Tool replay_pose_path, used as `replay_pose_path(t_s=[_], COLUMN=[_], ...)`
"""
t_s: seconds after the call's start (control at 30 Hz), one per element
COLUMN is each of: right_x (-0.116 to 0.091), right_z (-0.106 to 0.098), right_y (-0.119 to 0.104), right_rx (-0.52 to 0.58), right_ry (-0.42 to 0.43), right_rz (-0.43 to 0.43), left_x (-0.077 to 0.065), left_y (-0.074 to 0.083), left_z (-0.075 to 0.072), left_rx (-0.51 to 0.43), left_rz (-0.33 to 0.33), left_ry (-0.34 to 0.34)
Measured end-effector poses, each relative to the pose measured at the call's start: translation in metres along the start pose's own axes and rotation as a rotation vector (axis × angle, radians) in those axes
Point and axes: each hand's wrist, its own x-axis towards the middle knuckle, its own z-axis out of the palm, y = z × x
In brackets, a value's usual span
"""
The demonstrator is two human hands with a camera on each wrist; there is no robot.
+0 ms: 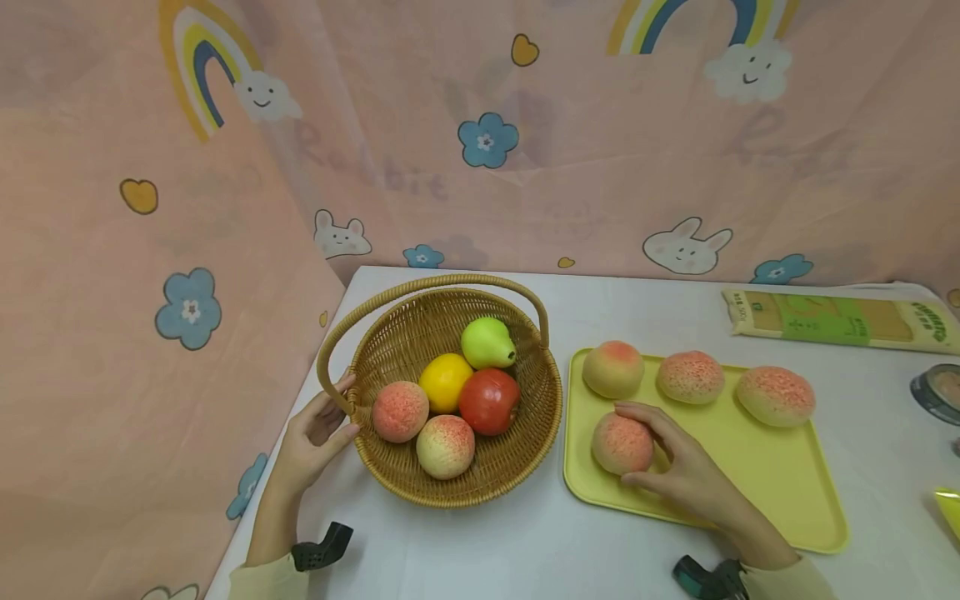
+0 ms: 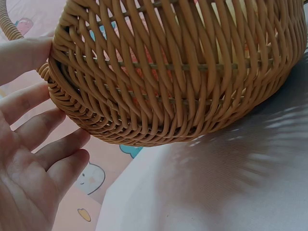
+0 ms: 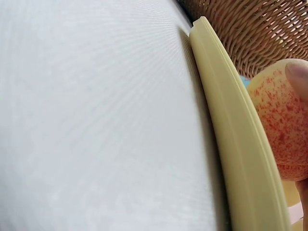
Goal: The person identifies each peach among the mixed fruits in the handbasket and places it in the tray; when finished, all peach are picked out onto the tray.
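My right hand [image 1: 686,467] holds a peach [image 1: 621,443] between thumb and fingers, over the near left part of the yellow tray [image 1: 757,492]. In the right wrist view this peach [image 3: 281,120] shows just past the tray's rim, under the thumb. My left hand [image 1: 311,442] touches the left side of the wicker basket [image 1: 510,475], by the foot of its handle. Its fingers [image 2: 45,127] lie loosely extended, tips against the weave. In the basket are two peaches [image 1: 446,447], a yellow fruit [image 1: 446,383], a red apple [image 1: 489,402] and a green pear [image 1: 487,342].
Three more peaches [image 1: 690,377] lie along the tray's far side. Behind the tray is a flat noodle packet [image 1: 840,320]. A round dark-rimmed container [image 1: 939,392] and a yellow item [image 1: 951,507] sit at the right edge. A patterned pink cloth [image 1: 570,167] hangs behind the white table.
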Motion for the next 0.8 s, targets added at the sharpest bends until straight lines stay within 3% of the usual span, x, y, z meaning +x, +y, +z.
replay_pose_path(t_s=[0.3, 0.57, 0.8], right_x=[-0.0005, -0.0041, -0.0049], right_z=[0.0010, 0.0040, 0.0017], right_y=[0.0014, 0.0036, 0.0014], right_rx=[0.019, 0.052, 0.061], right_ry=[-0.051, -0.091, -0.099], right_rz=[0.030, 0.122, 0.141], left_x=[-0.0003, 0.0002, -0.0001], left_y=[-0.0008, -0.0001, -0.0007], left_z=[-0.0008, -0.0016, -0.0014], left_rx=[0.002, 0.013, 0.038], left_rz=[0.004, 0.008, -0.019], left_ry=[-0.001, -0.002, -0.005])
